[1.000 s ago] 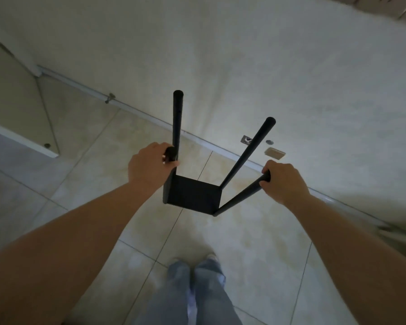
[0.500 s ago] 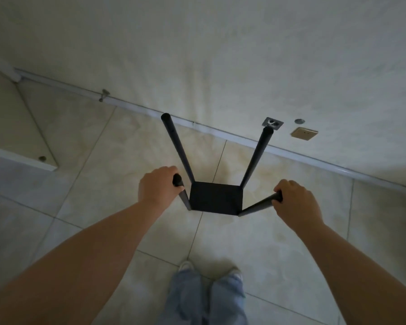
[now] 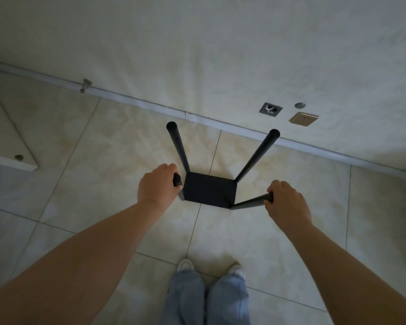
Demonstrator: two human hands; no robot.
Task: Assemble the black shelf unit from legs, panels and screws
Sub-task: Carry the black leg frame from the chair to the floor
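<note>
- Floor (image 3: 85,141): large beige glossy tiles, thin dark grout lines.
- Wall (image 3: 220,43): plain off-white, pale skirting strip (image 3: 131,99) along its foot.
- On the wall: open socket box (image 3: 270,109) (wires showing), round plug (image 3: 299,105), gold cover plate (image 3: 304,118).
- White panel (image 3: 7,146) at left.
- Lighting dim.

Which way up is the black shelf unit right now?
Legs up: the panel lies lowest, four legs rising; the left hand and right hand each grip one.

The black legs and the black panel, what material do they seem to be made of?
Legs: probably painted metal tube, judging by the round, slim, even shape and the faint sheen along them. Panel: matte black, flat and without shine; board or sheet metal, I cannot tell which.
</note>
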